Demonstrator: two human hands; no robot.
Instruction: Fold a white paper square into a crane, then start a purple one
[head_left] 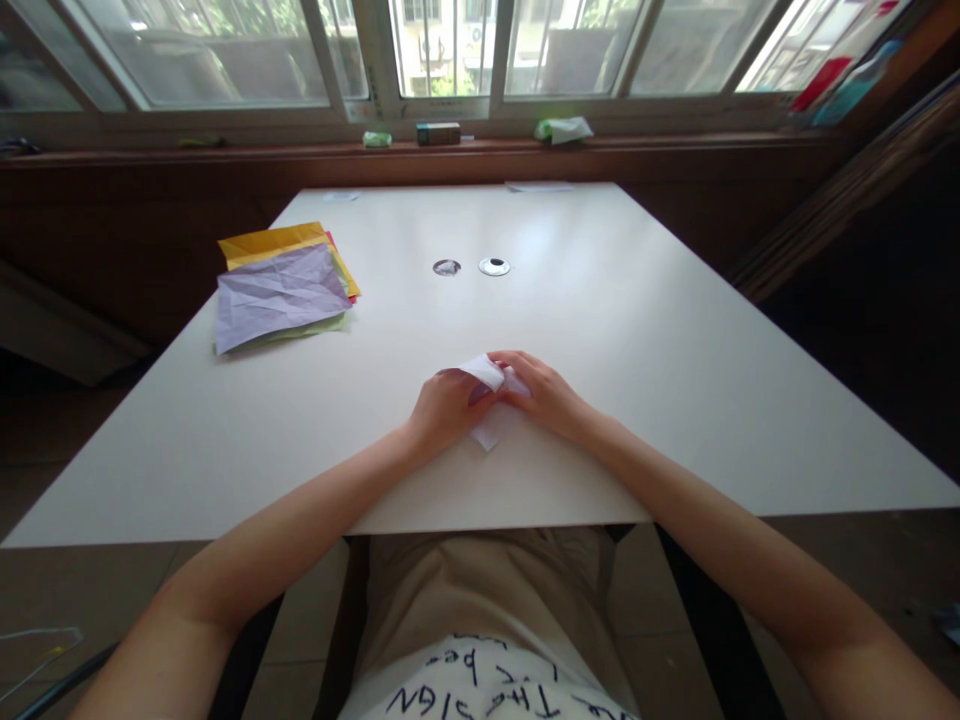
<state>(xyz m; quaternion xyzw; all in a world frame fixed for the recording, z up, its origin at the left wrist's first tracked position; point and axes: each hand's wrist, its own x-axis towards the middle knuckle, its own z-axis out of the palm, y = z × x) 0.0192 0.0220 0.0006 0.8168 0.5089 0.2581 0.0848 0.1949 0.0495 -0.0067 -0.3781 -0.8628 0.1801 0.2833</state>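
A small folded piece of white paper (487,375) lies on the white table (600,330) near its front edge. My left hand (444,408) is closed on the paper's left side, fingers curled over it. My right hand (546,395) pinches the paper from the right, its fingers pressed onto the top fold. Both hands meet over the paper, and part of it sticks out below them toward me.
A stack of creased coloured sheets (281,287), lilac on top with yellow and green under it, lies at the table's left. Two round cable holes (494,266) sit mid-table. Small items (439,133) rest on the window ledge beyond.
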